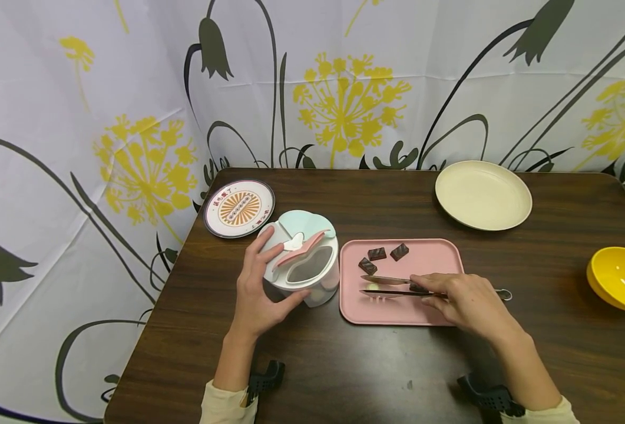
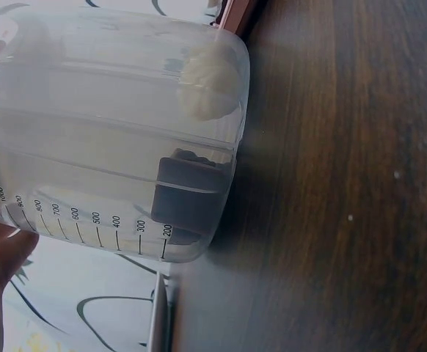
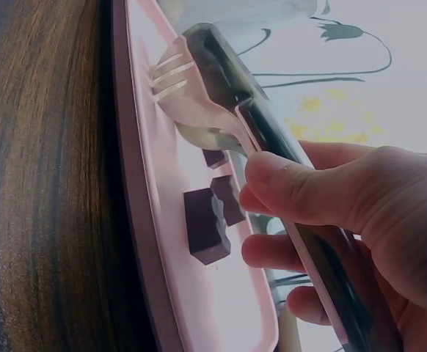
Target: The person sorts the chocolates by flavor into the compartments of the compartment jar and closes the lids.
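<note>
Bench: dark wood-grain top under the pink tray; I expect it firm.
Pink tray: rigid and light, I judge, and smooth enough to slide under a hard press; I would steady it by its rim.
Container: just left of the tray, see-through, with a white lump and a dark block inside. My left grip is curled round it, thumb near, fingers at the lid. Probably light, stiff, slick plastic; best held by the wall, clear of the lid's uncovered hole.
Tongs: above the tray, shiny, fork-tipped. My right grip pinches their arms, which stand slightly apart. Likely stiff, slippery metal; squeeze the long handles.
Dark pieces: several on the tray, ridged on top. Probably light and firm, corners apt to chip; I would take the flat sides.
Pale piece: within the tray's outline, by the tong tips; I cannot tell whether they nip it. Perhaps soft, so squeeze lightly.
</note>
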The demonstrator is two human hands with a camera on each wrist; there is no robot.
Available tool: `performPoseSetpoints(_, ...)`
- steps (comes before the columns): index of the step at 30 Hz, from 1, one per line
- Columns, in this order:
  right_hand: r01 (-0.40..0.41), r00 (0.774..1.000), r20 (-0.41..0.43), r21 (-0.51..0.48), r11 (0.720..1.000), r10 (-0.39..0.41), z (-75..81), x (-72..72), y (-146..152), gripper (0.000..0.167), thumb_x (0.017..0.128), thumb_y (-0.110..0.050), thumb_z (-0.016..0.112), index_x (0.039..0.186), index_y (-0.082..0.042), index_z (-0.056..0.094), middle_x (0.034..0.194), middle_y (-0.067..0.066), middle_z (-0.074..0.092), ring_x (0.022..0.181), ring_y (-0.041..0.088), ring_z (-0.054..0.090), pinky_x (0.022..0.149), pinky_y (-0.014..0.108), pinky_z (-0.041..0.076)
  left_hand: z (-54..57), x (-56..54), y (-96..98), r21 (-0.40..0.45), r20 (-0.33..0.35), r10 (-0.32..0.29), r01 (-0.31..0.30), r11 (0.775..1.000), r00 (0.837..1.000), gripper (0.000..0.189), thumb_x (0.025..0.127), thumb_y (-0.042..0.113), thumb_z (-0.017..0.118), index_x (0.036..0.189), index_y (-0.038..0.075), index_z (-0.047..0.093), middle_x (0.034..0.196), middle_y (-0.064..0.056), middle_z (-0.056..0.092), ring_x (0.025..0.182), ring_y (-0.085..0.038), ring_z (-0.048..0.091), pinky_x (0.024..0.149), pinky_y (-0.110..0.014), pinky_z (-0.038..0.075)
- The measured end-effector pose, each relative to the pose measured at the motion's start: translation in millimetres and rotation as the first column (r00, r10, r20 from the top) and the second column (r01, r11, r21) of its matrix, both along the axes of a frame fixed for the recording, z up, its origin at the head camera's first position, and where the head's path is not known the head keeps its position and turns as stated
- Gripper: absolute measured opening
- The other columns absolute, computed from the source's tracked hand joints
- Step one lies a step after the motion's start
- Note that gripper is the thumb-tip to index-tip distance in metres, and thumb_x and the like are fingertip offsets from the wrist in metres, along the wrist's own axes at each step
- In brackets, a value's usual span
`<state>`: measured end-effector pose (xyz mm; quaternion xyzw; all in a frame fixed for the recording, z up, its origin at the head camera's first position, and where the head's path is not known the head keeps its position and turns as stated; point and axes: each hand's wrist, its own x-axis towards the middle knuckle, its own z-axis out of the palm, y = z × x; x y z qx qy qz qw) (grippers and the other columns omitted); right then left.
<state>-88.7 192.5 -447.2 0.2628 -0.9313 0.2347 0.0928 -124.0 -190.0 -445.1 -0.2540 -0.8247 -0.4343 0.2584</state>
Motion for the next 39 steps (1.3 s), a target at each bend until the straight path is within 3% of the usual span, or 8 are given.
performPoseSetpoints(12, -0.021, 0.996, -0.086, -0.019, 1.000, 0.019, 1.6, -1.5, 3, 0.044, 0.073, -0.012, 0.085, 0.115, -0.018, 0.075, 0.110, -0.005, 0.072, 0.089, 0.017, 0.072, 0.053, 0.033, 0.048, 0.4, -0.1, -0.2, 0.005, -0.002, -0.004, 0.004, 1.000, 1.000, 0.080, 0.073, 0.058, 0.079, 0.132, 0.009, 0.055, 0.153, -0.009, 0.037, 0.139, -0.032, 0.035, 0.112, -0.047, 0.030)
performPoseSetpoints(21, -0.025, 0.983, -0.185, -0.083, 0.996, 0.010, 21.6, 1.2, 11, 0.048, 0.069, -0.010, 0.085, 0.115, -0.020, 0.075, 0.106, -0.006, 0.073, 0.070, 0.009, 0.067, 0.050, 0.028, 0.044, -0.3, -0.2, -0.1, 0.002, -0.005, -0.001, 0.001, 1.000, 1.000, 0.079, 0.073, 0.058, 0.078, 0.132, 0.010, 0.056, 0.153, -0.008, 0.038, 0.139, -0.032, 0.035, 0.111, -0.047, 0.031)
performPoseSetpoints(25, -0.062, 0.968, -0.248, -0.121, 0.991, 0.030, 34.1, 2.5, 11, 0.035, 0.085, -0.032, 0.075, 0.117, -0.019, 0.074, 0.106, -0.008, 0.073, 0.070, 0.006, 0.065, 0.053, 0.026, 0.045, -0.2, -0.1, -0.1, -0.001, -0.004, 0.001, -0.001, 1.000, 1.000, 0.080, 0.073, 0.059, 0.077, 0.132, 0.010, 0.055, 0.153, -0.008, 0.037, 0.139, -0.032, 0.035, 0.112, -0.047, 0.031)
performPoseSetpoints(29, -0.094, 0.955, -0.293, -0.157, 0.983, 0.044, 45.8, 3.6, 7, 0.046, 0.098, -0.052, 0.051, 0.117, -0.017, 0.074, 0.104, -0.007, 0.073, 0.071, 0.005, 0.065, 0.056, 0.025, 0.046, 0.0, -0.3, -0.3, 0.003, -0.012, -0.002, 0.002, 1.000, 1.000, 0.080, 0.073, 0.058, 0.078, 0.132, 0.009, 0.055, 0.152, -0.009, 0.038, 0.139, -0.032, 0.035, 0.112, -0.047, 0.030)
performPoseSetpoints(34, -0.159, 0.924, -0.375, -0.190, 0.969, 0.078, 58.3, 1.9, -5, 0.043, 0.099, -0.047, 0.052, 0.115, -0.014, 0.075, 0.102, -0.004, 0.074, 0.069, 0.003, 0.062, 0.056, 0.022, 0.044, 0.8, -0.3, -0.1, 0.005, -0.016, -0.005, 0.005, 1.000, 1.000, 0.080, 0.073, 0.058, 0.079, 0.131, 0.008, 0.056, 0.152, -0.010, 0.038, 0.139, -0.033, 0.035, 0.112, -0.046, 0.030)
performPoseSetpoints(39, -0.211, 0.892, -0.439, -0.196, 0.958, 0.106, 67.3, -1.9, -19, 0.043, 0.098, -0.046, 0.054, 0.113, -0.013, 0.075, 0.104, -0.004, 0.074, 0.081, 0.008, 0.067, 0.059, 0.024, 0.047, 1.1, 0.1, 0.3, 0.007, -0.012, -0.010, 0.010, 1.000, 1.000, 0.080, 0.073, 0.058, 0.079, 0.132, 0.008, 0.056, 0.152, -0.010, 0.037, 0.139, -0.033, 0.035, 0.112, -0.046, 0.030)
